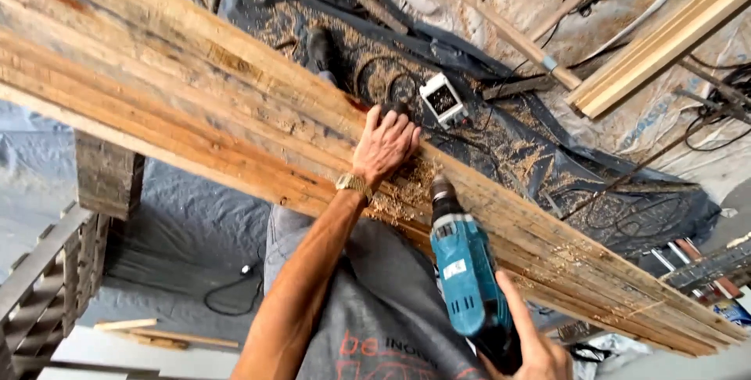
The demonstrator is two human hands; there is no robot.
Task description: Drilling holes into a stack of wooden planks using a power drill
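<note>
Rough, weathered timber dominates: a long stack of planks (195,106) runs diagonally from upper left to lower right, and every position below is referred to it. The left hand (385,145) lies flat on its top face near mid-length, fingers spread, gripping nothing. Just right of that hand, the teal power drill (463,270) stands with its chuck against the planks' near edge; the right hand (536,345) is closed around the drill's grip, forefinger extended along the body. Wood shavings (403,192) lie heaped on the planks between hand and drill.

Beyond the planks' far edge, a small white boxed device (443,100) sits on sawdust-strewn plastic sheeting (547,153), with black cables (704,126) trailing right. Pale timber battens (665,39) lie further off at upper right. Below the planks' left end, a grey pallet structure (47,278) stands, and a dark cord (231,298) lies on the covered floor.

The planks' near edge is unobstructed along its right-hand length.
</note>
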